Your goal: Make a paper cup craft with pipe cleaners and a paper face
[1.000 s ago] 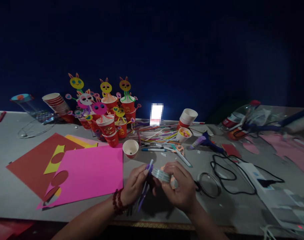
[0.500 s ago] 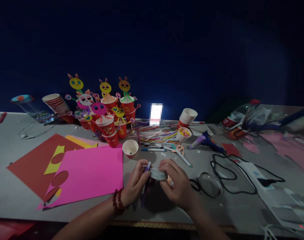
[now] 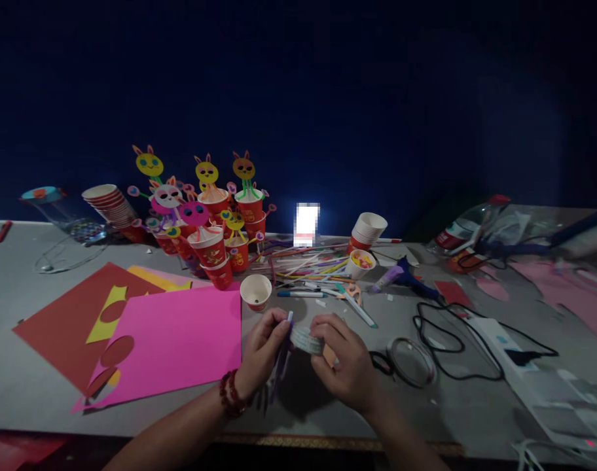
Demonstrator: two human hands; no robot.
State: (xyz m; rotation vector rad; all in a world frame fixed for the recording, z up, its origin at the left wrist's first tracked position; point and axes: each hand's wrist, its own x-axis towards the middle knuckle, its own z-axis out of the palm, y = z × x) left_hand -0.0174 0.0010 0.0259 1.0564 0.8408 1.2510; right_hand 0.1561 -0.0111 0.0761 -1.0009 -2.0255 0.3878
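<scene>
Between the thumb and fingers of my left hand [image 3: 260, 350] are purple pipe cleaners [image 3: 281, 364], with a pale tip standing up above the thumb and the strands hanging below. My right hand [image 3: 345, 363] grips a roll of clear tape [image 3: 307, 340] by its right side. The roll sits close to the pipe cleaners; whether a strip of tape joins them, I cannot tell. Just beyond my left hand stands an open paper cup [image 3: 256, 292] with a small dark spot inside.
Coloured paper sheets [image 3: 180, 340] lie at left. Behind them stand red cups with paper rabbit figures [image 3: 207, 243]. A pipe cleaner pile [image 3: 308, 261], markers [image 3: 360, 307], a glue gun [image 3: 414, 281], a large tape roll [image 3: 411, 361] and a power strip [image 3: 505, 347] lie around and right.
My left hand has shifted slightly left with the pipe cleaners, opening a small gap from the tape roll. The roll in my right hand has tilted a little.
</scene>
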